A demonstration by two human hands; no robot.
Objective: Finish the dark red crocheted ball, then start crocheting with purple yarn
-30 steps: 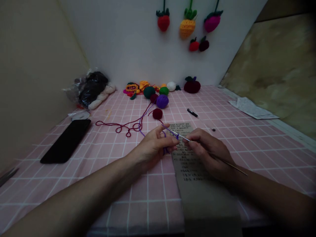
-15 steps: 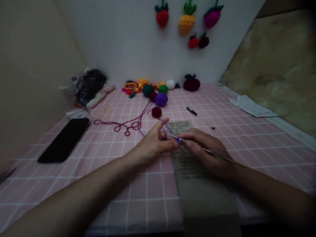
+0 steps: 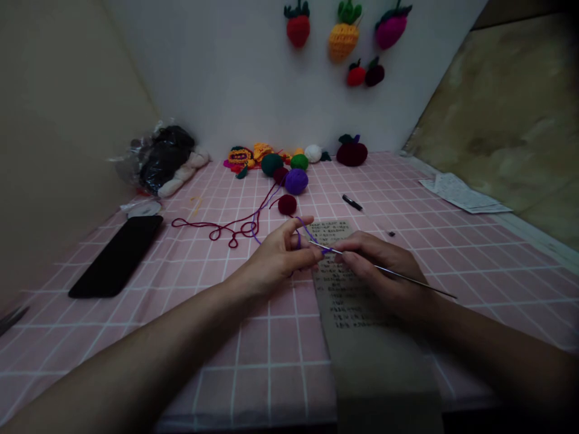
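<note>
As I lean over the pink checked tabletop (image 3: 203, 301), my left hand (image 3: 283, 256) sits approx. mid-frame, fingers (image 3: 302, 222) pinched shut on a thin purple yarn strand (image 3: 306, 229) that loops over the index finger. My right hand (image 3: 380, 271) is just beside it, fingers clenched round a thin silver metal crochet hook (image 3: 416, 282). The hook tip pokes into the yarn at my left fingertips and the shaft sticks out past my right wrist. Both hands hover above a brown paper sheet w/ printed lines (image 3: 357, 313), which lies flat on the tabletop.

The strand runs back to a round purple yarn ball (image 3: 296, 181) near the far wall. A small dark-red yarn ball (image 3: 287, 205) sits just in front of it, its loose dark-red strand (image 3: 226, 229) curling off to the left. A flat black phone (image 3: 117, 256) lies well apart on the left, and a short black pen (image 3: 351, 203) lies beyond my right hand. A clear plastic bag of dark yarn (image 3: 165, 154) sits in the far left corner. Knitted fruit, incl. a red strawberry (image 3: 298, 30), hang on the white wall.
</note>
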